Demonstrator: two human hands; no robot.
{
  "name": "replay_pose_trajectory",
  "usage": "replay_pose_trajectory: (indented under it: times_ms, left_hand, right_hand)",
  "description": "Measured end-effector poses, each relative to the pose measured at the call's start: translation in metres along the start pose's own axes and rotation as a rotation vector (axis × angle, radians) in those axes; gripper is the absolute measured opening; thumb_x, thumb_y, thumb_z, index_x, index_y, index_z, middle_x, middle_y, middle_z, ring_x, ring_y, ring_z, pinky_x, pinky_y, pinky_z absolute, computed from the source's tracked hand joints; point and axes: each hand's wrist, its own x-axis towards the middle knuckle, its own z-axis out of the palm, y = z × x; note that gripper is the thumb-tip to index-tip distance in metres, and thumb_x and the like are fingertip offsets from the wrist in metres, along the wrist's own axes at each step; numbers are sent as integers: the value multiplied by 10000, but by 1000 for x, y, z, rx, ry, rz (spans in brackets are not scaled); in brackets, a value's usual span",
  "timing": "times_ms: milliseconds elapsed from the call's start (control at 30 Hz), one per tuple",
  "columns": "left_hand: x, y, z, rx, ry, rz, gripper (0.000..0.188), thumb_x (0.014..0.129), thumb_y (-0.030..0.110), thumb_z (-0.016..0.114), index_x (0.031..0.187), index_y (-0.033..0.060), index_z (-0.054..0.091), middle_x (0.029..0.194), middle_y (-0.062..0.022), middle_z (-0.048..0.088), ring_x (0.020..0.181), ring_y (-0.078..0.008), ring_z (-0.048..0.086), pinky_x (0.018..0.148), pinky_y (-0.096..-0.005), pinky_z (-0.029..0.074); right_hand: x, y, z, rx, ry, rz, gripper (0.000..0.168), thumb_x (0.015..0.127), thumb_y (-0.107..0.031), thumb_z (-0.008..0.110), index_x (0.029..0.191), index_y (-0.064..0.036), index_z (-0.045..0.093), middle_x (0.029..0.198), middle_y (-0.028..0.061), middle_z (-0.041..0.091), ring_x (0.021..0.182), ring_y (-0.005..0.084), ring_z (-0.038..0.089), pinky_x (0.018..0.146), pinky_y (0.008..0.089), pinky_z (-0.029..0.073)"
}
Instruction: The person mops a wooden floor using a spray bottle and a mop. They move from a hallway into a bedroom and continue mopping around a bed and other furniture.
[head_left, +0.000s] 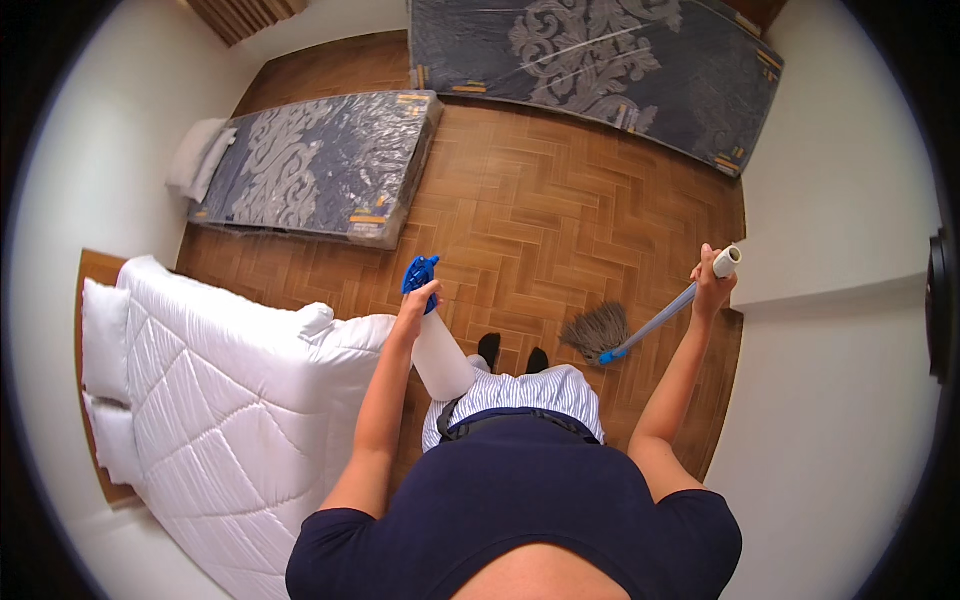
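Observation:
My left hand (420, 302) grips a spray bottle (441, 356) by its blue trigger head; the bottle's whitish body hangs down beside my striped trousers. On the other side my right hand (711, 283) is closed around the upper end of a mop's blue-grey handle (664, 319), just below its pale end cap. The handle slants down to a blue clamp with a grey string mop head (596, 332), which rests on the wood-look herringbone floor (517, 217) ahead and to the right of my feet.
A bed with a white quilt (225, 405) and white pillows (106, 341) stands close on my left. Beyond it lies a plastic-wrapped mattress (315, 169) with pillows at its left end. Another wrapped mattress (585, 60) is at the far side. A white wall (825, 360) runs along my right.

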Motion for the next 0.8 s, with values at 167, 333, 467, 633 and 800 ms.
replay_pose_trajectory:
  times_ms: [167, 333, 467, 633, 800]
  left_hand:
    - [-30, -6, -8, -121, 217, -83, 123, 654, 200, 571, 631, 98, 506, 572, -3, 492, 506, -88, 471, 524, -191, 379]
    - [-64, -30, -15, -257, 325, 42, 109, 655, 183, 555, 612, 100, 500, 572, -6, 494, 475, -92, 458, 509, -194, 390]
    - [-89, -56, -19, -195, 436, 9, 142, 656, 207, 538, 576, 107, 478, 580, -14, 497, 459, -90, 435, 529, -211, 429]
    - [-115, -83, -20, -207, 462, -61, 151, 645, 227, 545, 681, 83, 516, 621, -31, 513, 524, -128, 507, 549, -252, 455]
    - [-139, -77, -20, -201, 188, -169, 396, 664, 335, 575, 913, 46, 471, 804, -120, 578, 738, -186, 556, 599, -292, 444]
  right_hand:
    - [9, 8, 17, -1, -107, 45, 195, 740, -111, 553, 570, -68, 468, 463, -27, 420, 395, 33, 396, 355, 177, 305]
    - [10, 15, 39, -6, -202, 41, 216, 744, -120, 554, 552, -72, 468, 468, -31, 428, 409, 29, 404, 365, 176, 311]
    - [6, 24, 52, -9, -275, 29, 229, 749, -126, 550, 546, -73, 459, 466, -36, 425, 407, 22, 394, 363, 181, 303]
    - [-3, 18, 65, -43, -334, 71, 213, 748, -143, 557, 565, -72, 475, 475, -24, 426, 408, 29, 396, 365, 181, 301]
    - [-18, 13, 61, -20, -375, 15, 239, 745, -148, 561, 537, -77, 466, 446, -20, 428, 374, 35, 403, 335, 175, 303]
